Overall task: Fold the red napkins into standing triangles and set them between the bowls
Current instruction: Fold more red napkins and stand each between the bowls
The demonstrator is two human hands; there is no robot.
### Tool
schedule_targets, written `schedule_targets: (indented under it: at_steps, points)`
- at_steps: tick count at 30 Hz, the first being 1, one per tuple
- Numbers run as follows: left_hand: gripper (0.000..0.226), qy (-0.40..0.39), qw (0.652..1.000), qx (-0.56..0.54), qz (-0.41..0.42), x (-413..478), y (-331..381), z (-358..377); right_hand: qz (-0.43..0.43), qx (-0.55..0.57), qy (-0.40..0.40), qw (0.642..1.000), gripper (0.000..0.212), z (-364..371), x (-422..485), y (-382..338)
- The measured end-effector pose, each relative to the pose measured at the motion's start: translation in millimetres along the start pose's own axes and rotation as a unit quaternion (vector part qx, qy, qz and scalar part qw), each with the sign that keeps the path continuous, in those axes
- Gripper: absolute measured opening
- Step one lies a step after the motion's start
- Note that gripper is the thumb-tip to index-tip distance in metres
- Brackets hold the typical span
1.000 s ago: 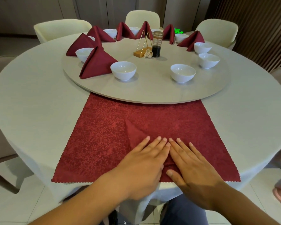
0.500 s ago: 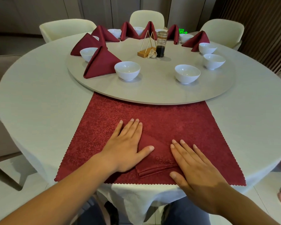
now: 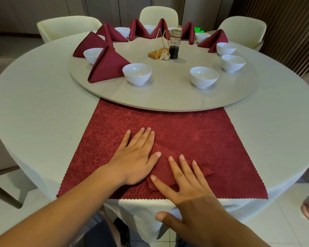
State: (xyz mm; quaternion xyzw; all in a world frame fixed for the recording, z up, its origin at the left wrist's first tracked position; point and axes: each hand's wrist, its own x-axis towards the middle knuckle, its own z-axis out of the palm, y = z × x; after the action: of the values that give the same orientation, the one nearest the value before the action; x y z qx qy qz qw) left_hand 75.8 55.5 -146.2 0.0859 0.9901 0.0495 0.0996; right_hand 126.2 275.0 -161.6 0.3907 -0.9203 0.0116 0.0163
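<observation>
A round counter point(image 3: 34, 107) draped in white cloth fills the view, seen from above by a person at its near edge. A large flat red cloth point(image 3: 194, 136) with zigzag-cut edges lies in front of them. Its near edge runs along the counter's front edge and its far edge slips under the rim of a pale round turntable point(image 3: 168, 98).

On this cloth, close to the front edge, lies the folded red napkin point(image 3: 163, 166), flat, with one corner pointing away from the person. The right grip point(image 3: 187, 182), a bare hand, presses flat on it with fingers straight and spread apart, the thumb hanging past the counter edge. The left grip point(image 3: 134, 157) lies flat just beside it on the cloth, fingers straight and together, holding nothing, its thumb touching the napkin's left edge.

White bowls ring the turntable. A bare stretch of turntable separates the near left bowl point(image 3: 137, 73) and the near right bowl point(image 3: 204, 77). A standing napkin triangle point(image 3: 107, 65) sits just left of the near left bowl, with more triangles between bowls round the far rim. A dark sauce bottle point(image 3: 175, 44) stands near the centre. Cream chairs point(image 3: 64, 27) surround the far side.
</observation>
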Motion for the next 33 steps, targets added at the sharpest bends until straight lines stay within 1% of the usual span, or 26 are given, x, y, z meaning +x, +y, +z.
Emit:
schedule_targets:
  at_steps: [3, 6, 7, 9, 10, 11, 12, 13, 14, 16, 18, 19, 22, 24, 26, 28, 31, 32, 33]
  points:
    - [0.075, -0.008, 1.000, -0.010, 0.005, 1.9, -2.8, 0.4, -0.010, -0.003, -0.008, 1.000, 0.071, -3.3, 0.0, 1.1]
    - [0.089, 0.002, 0.999, -0.034, 0.026, 4.8, -9.5, 3.5, 0.000, 0.021, -0.023, 1.000, 0.062, -7.8, 1.0, 0.7]
    - [0.092, 0.016, 0.998, -0.055, 0.035, 4.2, -12.0, 4.7, 0.007, 0.035, -0.027, 0.999, 0.061, -11.2, 2.4, -0.9]
    - [0.092, 0.073, 0.987, -0.129, 0.057, 0.7, -16.6, 8.5, 0.028, 0.100, -0.020, 0.994, 0.066, -17.3, 8.7, 0.0]
    - [0.087, 0.114, 0.975, -0.178, 0.062, -2.0, -17.3, 8.9, 0.037, 0.123, -0.012, 0.992, 0.069, -22.9, 12.0, 2.1]
    - [0.080, 0.154, 0.961, -0.224, 0.056, -4.8, -17.6, 8.5, 0.040, 0.126, 0.014, 0.991, 0.066, -29.0, 15.2, 5.7]
    - [0.070, 0.190, 0.948, -0.252, 0.044, -7.7, -18.1, 7.7, 0.034, 0.102, 0.053, 0.993, 0.058, -33.0, 18.4, 10.5]
    - [0.060, 0.224, 0.940, -0.255, 0.029, -9.9, -18.9, 6.7, 0.019, 0.070, 0.079, 0.994, 0.050, -36.4, 22.0, 15.5]
    - [0.050, 0.257, 0.937, -0.236, 0.020, -11.5, -20.0, 4.9, 0.002, 0.048, 0.101, 0.994, 0.045, -37.2, 25.9, 21.7]
    - [0.031, 0.307, 0.932, -0.192, 0.011, -12.1, -20.7, 1.3, -0.047, 0.045, 0.094, 0.993, 0.043, -36.6, 32.6, 31.8]
    - [0.018, 0.304, 0.932, -0.195, -0.011, -12.5, -19.6, -2.7, -0.090, 0.035, 0.068, 0.993, 0.041, -35.1, 36.9, 35.5]
    - [0.016, 0.291, 0.933, -0.211, -0.023, -13.2, -19.3, -3.3, -0.107, 0.027, 0.064, 0.992, 0.038, -34.1, 38.7, 36.4]
    - [0.016, 0.274, 0.927, -0.253, -0.035, -14.4, -20.2, -1.4, -0.148, -0.001, 0.104, 0.984, 0.026, -25.8, 41.7, 37.0]
    - [0.016, 0.273, 0.916, -0.292, -0.040, -15.2, -19.4, -1.2, -0.150, 0.004, 0.134, 0.979, 0.023, -23.5, 43.2, 39.8]
    - [0.018, 0.269, 0.896, -0.349, -0.054, -14.7, -19.7, -2.2, -0.100, 0.069, 0.167, 0.978, 0.023, -27.9, 45.8, 42.8]
    - [0.023, 0.264, 0.874, -0.403, -0.060, -13.4, -17.6, -5.0, -0.007, 0.182, 0.208, 0.961, 0.022, -37.9, 48.3, 45.1]
    - [0.034, 0.256, 0.846, -0.468, -0.017, -10.5, -4.9, -15.9, 0.125, 0.335, 0.269, 0.894, 0.012, -53.1, 53.4, 42.0]
    - [0.037, 0.251, 0.845, -0.472, 0.007, -10.3, 1.1, -21.0, 0.151, 0.371, 0.272, 0.875, 0.012, -56.1, 55.2, 40.1]
    - [0.041, 0.247, 0.850, -0.465, 0.031, -9.4, 6.3, -25.4, 0.169, 0.395, 0.265, 0.863, 0.013, -57.1, 57.1, 39.1]
